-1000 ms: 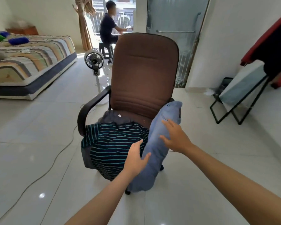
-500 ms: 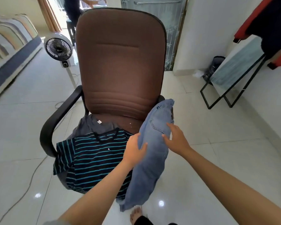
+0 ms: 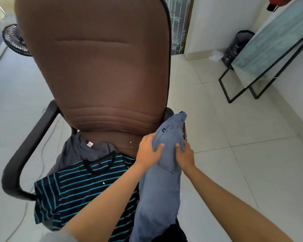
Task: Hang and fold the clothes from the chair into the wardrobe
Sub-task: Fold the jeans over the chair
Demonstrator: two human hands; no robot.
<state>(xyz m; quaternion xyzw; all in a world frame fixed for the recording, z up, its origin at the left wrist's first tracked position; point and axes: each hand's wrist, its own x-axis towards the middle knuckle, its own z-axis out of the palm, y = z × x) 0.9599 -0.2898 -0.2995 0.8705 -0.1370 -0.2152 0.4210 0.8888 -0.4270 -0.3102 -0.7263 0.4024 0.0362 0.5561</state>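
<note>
the chair (image 3: 101,70) fills most of your view, its brown back upright ahead of you and its black armrest (image 3: 24,154) curving down on your left; on your right a mirror (image 3: 273,37) leans in a black frame against the wall, with a dark bin (image 3: 238,44) just beside it on the pale tiled floor (image 3: 234,172); a black fan (image 3: 14,41) shows behind the chair back on your left; across the seat lies the striped shirt (image 3: 80,186), black with teal lines, its hem hanging over the front edge; under it, toward the chair back, lies a grey shirt (image 3: 77,151) with a white tag at its collar; the jeans (image 3: 164,172) are draped along the right side of the seat, their waist up by the right armrest and the legs hanging off the front; both your hands are on the jeans, just below the waist; your left hand (image 3: 149,151) grips the denim from the left, thumb laid over the top and fingers curled into the fabric; your right hand (image 3: 185,156) grips it from the right, thumb pressed into the cloth; the two thumbs sit close together, with a bunched ridge of denim between them.
</note>
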